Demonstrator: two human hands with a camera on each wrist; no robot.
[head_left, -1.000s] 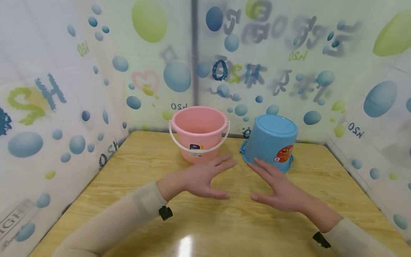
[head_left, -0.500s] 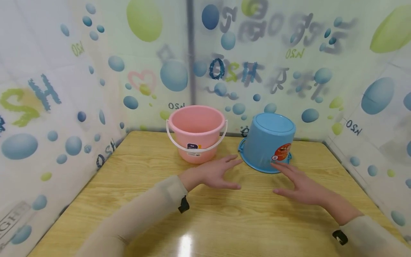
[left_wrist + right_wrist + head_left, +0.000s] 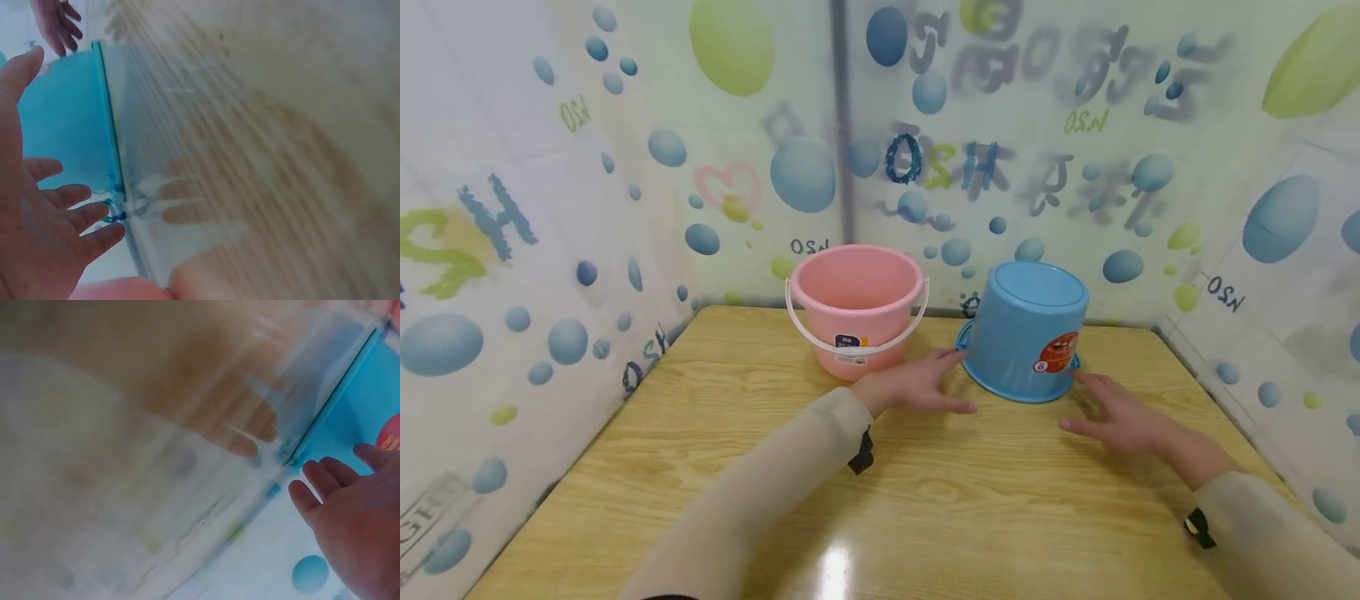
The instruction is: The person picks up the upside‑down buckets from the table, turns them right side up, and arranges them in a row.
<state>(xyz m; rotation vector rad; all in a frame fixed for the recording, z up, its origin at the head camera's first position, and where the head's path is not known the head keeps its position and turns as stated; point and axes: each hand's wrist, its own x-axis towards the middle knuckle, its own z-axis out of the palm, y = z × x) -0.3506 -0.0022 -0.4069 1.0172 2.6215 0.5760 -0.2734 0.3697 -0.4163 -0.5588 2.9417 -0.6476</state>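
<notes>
A blue bucket (image 3: 1026, 333) stands upside down on the table, its base up and a red sticker on its side. My left hand (image 3: 925, 383) is spread at the bucket's left, fingers near the handle joint; the left wrist view shows the same hand (image 3: 44, 225) apart from the bucket's wall. At the bucket's right lower rim is my right hand (image 3: 1123, 417), fingers extended and thumb apart. In the right wrist view its fingers (image 3: 322, 478) are close to the rim; whether they touch it I cannot tell. Neither hand holds anything.
A pink bucket (image 3: 857, 312) with a white handle stands upright just left of the blue one, behind my left hand. The wooden table (image 3: 850, 517) reaches to patterned curtain walls (image 3: 730, 167) at the back and both sides.
Both hands have moved to the right and forward, and apart from each other, so that they now flank the blue bucket. The buckets have stayed in place; the view has shifted slightly.
</notes>
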